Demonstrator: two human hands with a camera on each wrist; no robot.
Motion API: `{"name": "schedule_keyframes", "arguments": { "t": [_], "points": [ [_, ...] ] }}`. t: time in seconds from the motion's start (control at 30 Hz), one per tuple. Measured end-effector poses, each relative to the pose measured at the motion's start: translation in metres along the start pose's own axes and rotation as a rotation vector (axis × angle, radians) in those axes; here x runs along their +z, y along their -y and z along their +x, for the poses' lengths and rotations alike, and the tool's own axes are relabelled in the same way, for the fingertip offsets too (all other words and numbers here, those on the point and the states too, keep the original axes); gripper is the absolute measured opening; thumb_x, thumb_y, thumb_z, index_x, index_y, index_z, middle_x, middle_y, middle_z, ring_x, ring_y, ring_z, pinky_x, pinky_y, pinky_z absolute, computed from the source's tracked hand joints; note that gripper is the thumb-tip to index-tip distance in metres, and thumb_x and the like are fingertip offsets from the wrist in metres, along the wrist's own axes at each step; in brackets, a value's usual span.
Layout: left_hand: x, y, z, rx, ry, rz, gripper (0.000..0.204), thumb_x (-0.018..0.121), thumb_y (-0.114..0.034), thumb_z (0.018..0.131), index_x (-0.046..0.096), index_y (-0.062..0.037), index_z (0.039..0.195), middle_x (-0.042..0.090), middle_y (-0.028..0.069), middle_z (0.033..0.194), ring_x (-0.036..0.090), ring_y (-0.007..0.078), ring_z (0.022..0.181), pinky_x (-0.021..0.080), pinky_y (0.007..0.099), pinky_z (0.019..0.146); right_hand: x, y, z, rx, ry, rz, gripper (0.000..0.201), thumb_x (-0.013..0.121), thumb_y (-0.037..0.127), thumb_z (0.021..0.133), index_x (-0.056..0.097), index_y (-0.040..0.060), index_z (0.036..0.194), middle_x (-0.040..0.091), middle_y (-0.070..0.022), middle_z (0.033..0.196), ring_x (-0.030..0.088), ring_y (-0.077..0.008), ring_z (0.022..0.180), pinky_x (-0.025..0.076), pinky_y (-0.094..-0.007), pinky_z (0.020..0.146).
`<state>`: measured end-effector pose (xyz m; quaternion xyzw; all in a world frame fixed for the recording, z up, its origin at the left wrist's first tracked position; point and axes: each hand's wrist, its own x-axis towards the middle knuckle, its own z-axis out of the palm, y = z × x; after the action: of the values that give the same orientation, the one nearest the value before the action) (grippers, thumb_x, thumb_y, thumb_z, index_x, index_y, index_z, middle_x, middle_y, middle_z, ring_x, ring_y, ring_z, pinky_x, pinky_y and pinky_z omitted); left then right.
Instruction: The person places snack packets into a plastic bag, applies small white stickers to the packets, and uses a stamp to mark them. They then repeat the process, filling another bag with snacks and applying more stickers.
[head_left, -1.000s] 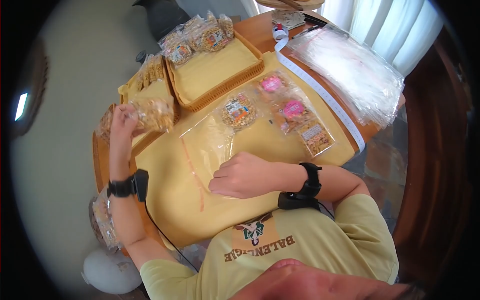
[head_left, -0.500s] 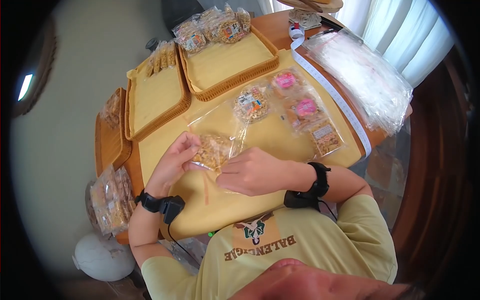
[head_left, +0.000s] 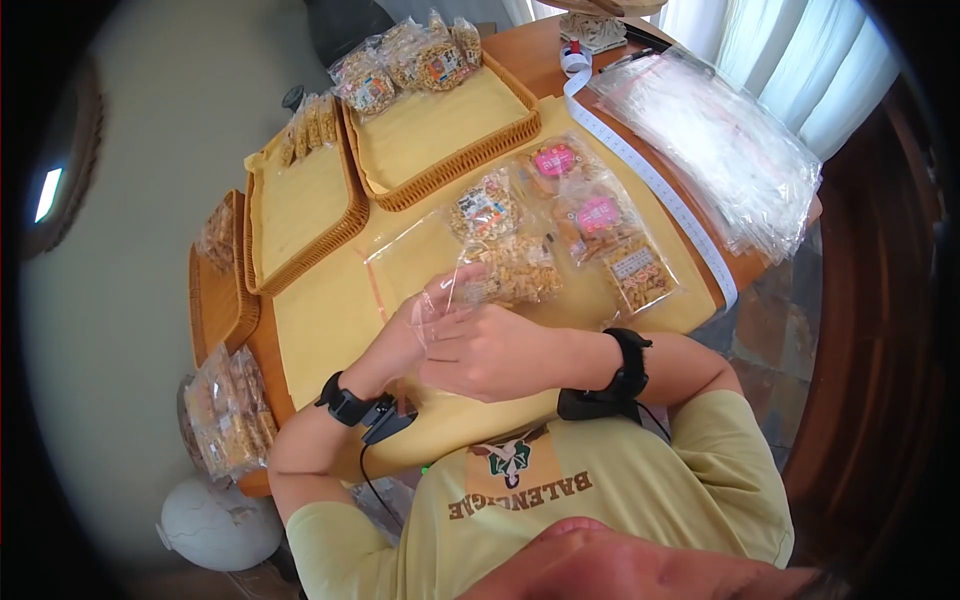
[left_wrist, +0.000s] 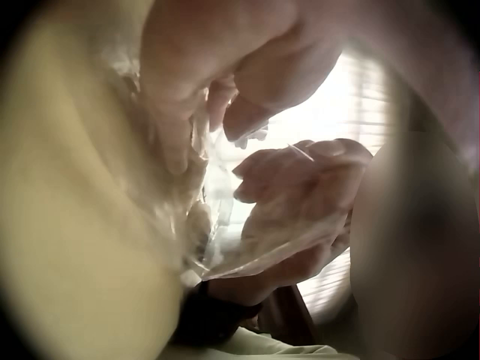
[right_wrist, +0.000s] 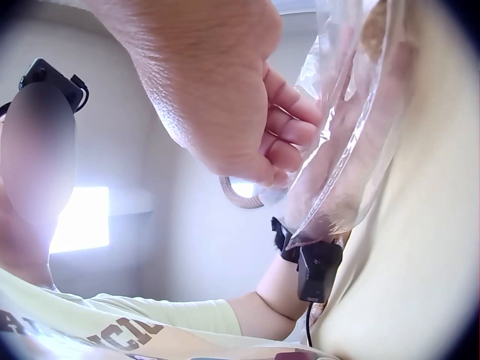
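Observation:
A large clear plastic bag [head_left: 415,250] lies flat on the yellow cloth. My left hand [head_left: 400,330] reaches in under its film, fingertips at the near end of a wrapped nut snack packet [head_left: 515,272], which they pinch. That packet sits just below a round wrapped snack [head_left: 484,212] with a printed label. My right hand [head_left: 488,350] grips the bag's near edge with curled fingers; in the right wrist view the film [right_wrist: 337,161] rises beside those fingers. The bag partly covers my left hand.
Two packs with pink labels [head_left: 598,215] and a rectangular labelled pack [head_left: 638,275] lie to the right. A measuring tape [head_left: 650,180] runs past them, with stacked clear bags [head_left: 720,150] beyond. Cloth-lined wicker trays [head_left: 455,165] hold snacks. More packs [head_left: 230,410] sit at left.
My left hand has come from the left-hand trays with the snack packet and moved it into the bag, now farther right beside the round snack. My right hand stays at the bag's edge.

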<state>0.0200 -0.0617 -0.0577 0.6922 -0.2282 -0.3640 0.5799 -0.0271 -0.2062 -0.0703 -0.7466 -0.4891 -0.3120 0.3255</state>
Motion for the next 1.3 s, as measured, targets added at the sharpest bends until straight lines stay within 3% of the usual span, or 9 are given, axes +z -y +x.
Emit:
{"name": "schedule_keyframes", "arguments": {
  "t": [0.17, 0.23, 0.27, 0.33, 0.43, 0.57, 0.63, 1.07, 1.3],
  "points": [
    [0.0, 0.019, -0.003, -0.079, 0.002, 0.286, 0.053, 0.041, -0.007, 0.084, 0.035, -0.0179, 0.135, 0.048, 0.0035, 0.118, 0.048, 0.012, 0.103, 0.038, 0.0252, 0.091, 0.002, 0.003, 0.0, -0.002, -0.009, -0.003, 0.013, 0.056, 0.013, 0.062, 0.048, 0.0046, 0.067, 0.047, -0.0049, 0.064, 0.052, -0.0183, 0.065, 0.045, -0.029, 0.054],
    [0.004, 0.021, 0.004, 0.136, 0.076, 0.222, 0.064, 0.049, 0.001, 0.079, 0.029, -0.0118, 0.138, 0.046, -0.0037, 0.094, 0.046, 0.004, 0.075, 0.039, 0.0185, 0.067, 0.0, 0.003, 0.0, 0.005, 0.039, 0.008, 0.013, 0.057, 0.013, 0.062, 0.048, 0.0046, 0.067, 0.047, -0.0049, 0.064, 0.052, -0.0185, 0.065, 0.044, -0.0294, 0.055],
    [0.006, 0.017, 0.006, 0.137, 0.076, 0.221, 0.064, 0.049, 0.001, 0.079, 0.029, -0.0118, 0.138, 0.046, -0.0037, 0.094, 0.046, 0.004, 0.075, 0.039, 0.0185, 0.067, 0.0, 0.004, 0.0, 0.015, 0.085, 0.014, 0.014, 0.057, 0.014, 0.062, 0.048, 0.0047, 0.068, 0.047, -0.0049, 0.064, 0.051, -0.0187, 0.065, 0.044, -0.0297, 0.055],
    [0.01, 0.005, 0.009, -0.126, -0.068, 0.466, 0.055, 0.038, -0.003, 0.082, 0.038, -0.0172, 0.135, 0.052, -0.0026, 0.085, 0.048, 0.0063, 0.071, 0.043, 0.0206, 0.067, 0.003, 0.003, -0.002, 0.018, 0.097, -0.006, 0.014, 0.057, 0.014, 0.062, 0.048, 0.0049, 0.067, 0.047, -0.0048, 0.064, 0.051, -0.0191, 0.065, 0.044, -0.0302, 0.055],
    [0.005, 0.015, 0.012, -0.078, -0.065, 0.23, 0.055, 0.042, 0.002, 0.081, 0.039, -0.0127, 0.133, 0.044, -0.005, 0.071, 0.043, 0.0033, 0.059, 0.039, 0.0176, 0.057, 0.008, 0.0, -0.004, 0.018, 0.085, -0.009, 0.015, 0.057, 0.015, 0.061, 0.047, 0.0053, 0.066, 0.047, -0.0047, 0.063, 0.05, -0.0198, 0.065, 0.043, -0.0311, 0.056],
    [0.004, 0.025, 0.018, 0.047, -0.083, 0.161, 0.058, 0.052, 0.005, 0.078, 0.039, -0.0096, 0.132, 0.044, -0.0046, 0.07, 0.044, 0.0019, 0.06, 0.037, 0.016, 0.055, 0.006, 0.002, -0.003, 0.015, 0.064, 0.027, 0.016, 0.056, 0.015, 0.059, 0.045, 0.0057, 0.064, 0.047, -0.0049, 0.062, 0.049, -0.0204, 0.064, 0.042, -0.0312, 0.055],
    [0.005, 0.021, 0.019, -0.103, -0.135, 0.035, 0.06, 0.058, 0.006, 0.076, 0.04, -0.0094, 0.131, 0.043, -0.0047, 0.069, 0.044, 0.0012, 0.06, 0.036, 0.0165, 0.053, 0.007, 0.002, -0.005, 0.025, 0.065, -0.008, 0.016, 0.057, 0.016, 0.058, 0.045, 0.0057, 0.063, 0.047, -0.0051, 0.061, 0.049, -0.0206, 0.063, 0.041, -0.0312, 0.055],
    [-0.009, 0.016, 0.012, -0.064, -0.103, 0.23, 0.049, 0.056, -0.002, 0.082, 0.044, -0.0105, 0.129, 0.045, -0.0058, 0.074, 0.041, 0.003, 0.063, 0.036, 0.0181, 0.057, 0.005, 0.002, -0.002, 0.011, 0.039, 0.012, 0.013, 0.056, 0.015, 0.062, 0.047, 0.0054, 0.065, 0.048, -0.006, 0.061, 0.052, -0.0214, 0.062, 0.043, -0.0328, 0.06],
    [-0.047, -0.017, -0.013, -0.057, 0.174, 0.477, 0.039, 0.055, -0.006, 0.083, 0.051, -0.0073, 0.122, 0.058, -0.0004, 0.075, 0.052, 0.0057, 0.065, 0.044, 0.0201, 0.064, 0.002, 0.004, -0.004, 0.045, 0.013, 0.017, 0.012, 0.055, 0.013, 0.064, 0.047, 0.0056, 0.066, 0.048, -0.0045, 0.061, 0.052, -0.0194, 0.06, 0.044, -0.03, 0.05]
  ]
}}
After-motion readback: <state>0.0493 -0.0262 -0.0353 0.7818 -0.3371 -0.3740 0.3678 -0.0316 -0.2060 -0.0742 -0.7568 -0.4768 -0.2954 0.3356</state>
